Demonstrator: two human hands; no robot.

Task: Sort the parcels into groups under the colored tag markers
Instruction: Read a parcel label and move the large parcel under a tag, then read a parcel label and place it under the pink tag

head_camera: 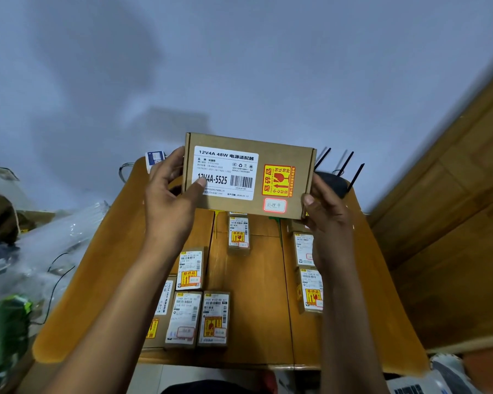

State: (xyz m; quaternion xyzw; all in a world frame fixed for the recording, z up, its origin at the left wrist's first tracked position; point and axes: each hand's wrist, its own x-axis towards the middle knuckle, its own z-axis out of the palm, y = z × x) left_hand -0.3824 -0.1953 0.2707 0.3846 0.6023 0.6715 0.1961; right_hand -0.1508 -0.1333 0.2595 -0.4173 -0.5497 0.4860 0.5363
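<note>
Now we hold a cardboard parcel [249, 174] up over the table's [256, 294] far edge, left hand [171, 200] and right hand [326, 220] each clamped on one end.

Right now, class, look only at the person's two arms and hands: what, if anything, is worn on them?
Nothing is worn on either arm. The left hand and right hand are bare: no gloves, and no rings, watch or wristband can be seen. Both forearms are uncovered from the wrists down to the bottom edge of the picture, so no sleeve or cuff shows. There are no visible markings, straps or cables on them.
</note>
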